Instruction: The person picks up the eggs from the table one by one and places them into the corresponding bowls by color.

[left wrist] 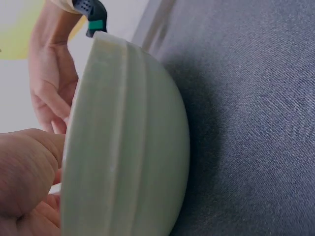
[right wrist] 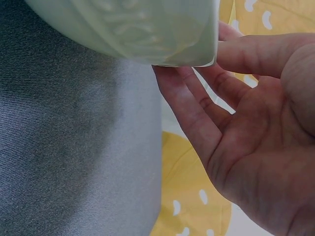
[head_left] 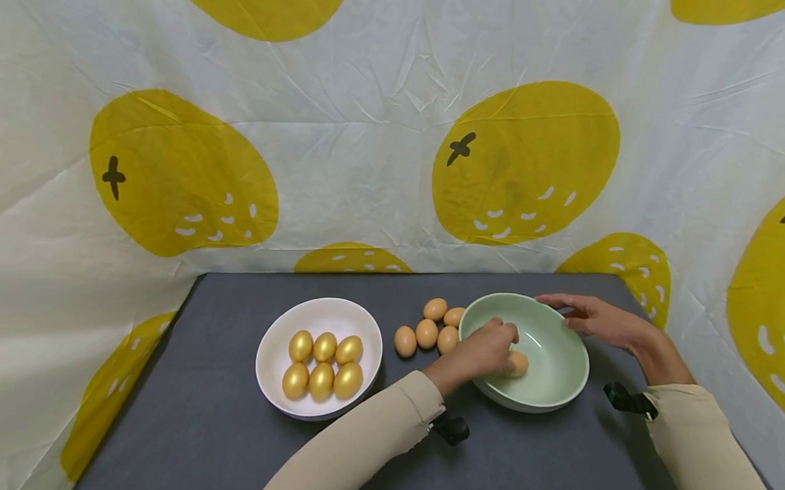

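Dark grey cloth covered the counter (head_left: 211, 390). Nearest stood two beige sleeves (head_left: 364, 445); the left one passed close before a round white bowl (head_left: 324, 314) with six shiny gold eggs (head_left: 322, 381) inside. Further on, the left hand (head_left: 483, 350) reached with bent fingers into a round, glossy, pale green bowl (head_left: 554, 358), where a light brown egg (head_left: 518, 364) was partly hidden by it; whether the fingers gripped this egg, I could not tell. To the left of this bowl, at least five loose brown eggs (head_left: 426, 334) lay together, some just beside its wall. The right hand (head_left: 600, 320) held the rim, thumb inside and fingers outside. In my judgement, the egg could crack if it was released too high, the bowl could tilt if its rim was pulled, and a push leftward could set the loose eggs rolling. Behind hung a whitish curtain (head_left: 349, 177) with big yellow fruits.
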Tool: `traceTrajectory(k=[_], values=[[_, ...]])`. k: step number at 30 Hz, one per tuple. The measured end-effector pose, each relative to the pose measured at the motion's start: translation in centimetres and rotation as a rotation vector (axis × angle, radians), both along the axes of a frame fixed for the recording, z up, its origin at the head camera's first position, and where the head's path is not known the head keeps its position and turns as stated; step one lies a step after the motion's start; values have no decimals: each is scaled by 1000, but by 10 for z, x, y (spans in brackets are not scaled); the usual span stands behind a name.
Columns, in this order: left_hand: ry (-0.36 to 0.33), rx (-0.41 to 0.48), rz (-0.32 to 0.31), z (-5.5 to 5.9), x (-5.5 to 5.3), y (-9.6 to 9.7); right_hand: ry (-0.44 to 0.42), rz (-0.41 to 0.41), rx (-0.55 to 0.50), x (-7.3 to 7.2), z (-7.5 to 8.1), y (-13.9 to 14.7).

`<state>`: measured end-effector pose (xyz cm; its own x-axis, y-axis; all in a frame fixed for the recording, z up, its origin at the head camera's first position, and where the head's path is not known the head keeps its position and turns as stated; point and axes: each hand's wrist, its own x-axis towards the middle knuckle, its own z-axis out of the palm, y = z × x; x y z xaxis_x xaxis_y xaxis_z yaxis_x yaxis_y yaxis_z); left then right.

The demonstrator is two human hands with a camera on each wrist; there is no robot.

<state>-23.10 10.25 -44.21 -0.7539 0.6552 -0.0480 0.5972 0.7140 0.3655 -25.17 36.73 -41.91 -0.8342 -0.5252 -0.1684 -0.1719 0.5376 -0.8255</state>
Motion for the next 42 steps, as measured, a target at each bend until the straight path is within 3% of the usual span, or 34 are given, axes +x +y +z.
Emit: traceTrajectory(k=[11, 20, 30, 42], values=[[-19, 242, -37, 17, -9, -39, -18, -20, 20, -1, 1, -1], [16, 350, 49, 29, -20, -77, 12, -7, 45, -2, 1, -1], [-35, 358, 109, 32, -30, -111, 34, 15, 48, 1, 1, 0], [-65, 292, 155, 28, -37, -140, 45, 8, 37, 0, 1, 1]])
